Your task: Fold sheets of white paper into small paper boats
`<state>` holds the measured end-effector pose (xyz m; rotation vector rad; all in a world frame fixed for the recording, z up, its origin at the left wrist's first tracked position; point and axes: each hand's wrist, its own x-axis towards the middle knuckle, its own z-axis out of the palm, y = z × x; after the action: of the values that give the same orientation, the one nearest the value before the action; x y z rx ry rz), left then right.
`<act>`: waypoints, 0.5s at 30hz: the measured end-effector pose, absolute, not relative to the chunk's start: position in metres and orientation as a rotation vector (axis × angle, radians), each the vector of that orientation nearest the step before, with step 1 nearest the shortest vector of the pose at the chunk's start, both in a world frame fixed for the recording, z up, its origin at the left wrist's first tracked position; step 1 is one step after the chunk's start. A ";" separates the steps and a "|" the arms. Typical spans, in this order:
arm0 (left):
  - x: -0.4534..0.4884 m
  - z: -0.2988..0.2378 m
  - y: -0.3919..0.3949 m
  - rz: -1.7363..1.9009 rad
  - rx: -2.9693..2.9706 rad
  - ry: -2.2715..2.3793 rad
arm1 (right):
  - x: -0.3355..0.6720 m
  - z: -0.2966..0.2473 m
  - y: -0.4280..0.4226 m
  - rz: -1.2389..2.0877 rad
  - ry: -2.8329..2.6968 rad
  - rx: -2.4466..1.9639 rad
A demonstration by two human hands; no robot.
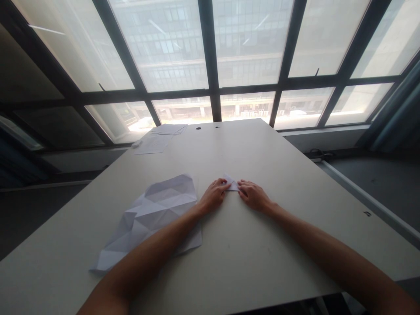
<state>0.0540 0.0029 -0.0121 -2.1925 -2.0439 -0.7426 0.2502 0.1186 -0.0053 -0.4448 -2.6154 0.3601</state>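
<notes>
A small piece of folded white paper (232,185) lies on the white table (249,253) between my two hands. My left hand (215,194) holds its left side, the thumb pressed on top and the fingers curled at the edge. At the right edge, my right hand (254,195) grips the same paper with its fingers bent together. The far corner of the paper points away from me. A large creased white sheet (157,205) rests on the table to the left, partly under my left forearm.
Several flat white sheets (154,143) lie at the table's far left corner. Two small dark holes (198,128) show near the far edge. Tall windows (246,48) with dark frames stand beyond the table, and a dark mark (367,214) is at its right side.
</notes>
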 end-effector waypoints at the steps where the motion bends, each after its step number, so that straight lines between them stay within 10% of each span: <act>1: 0.054 -0.012 0.003 -0.740 -2.187 -2.060 | 0.250 -0.006 0.119 0.372 -2.604 -0.405; 15: 0.057 -0.006 0.004 -0.863 -2.035 -2.215 | 0.255 0.003 0.113 0.437 -2.630 0.179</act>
<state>0.0565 0.0039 -0.0064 -2.0354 -2.2147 -0.8632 0.2547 0.1127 0.0033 0.1786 -2.6302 0.4371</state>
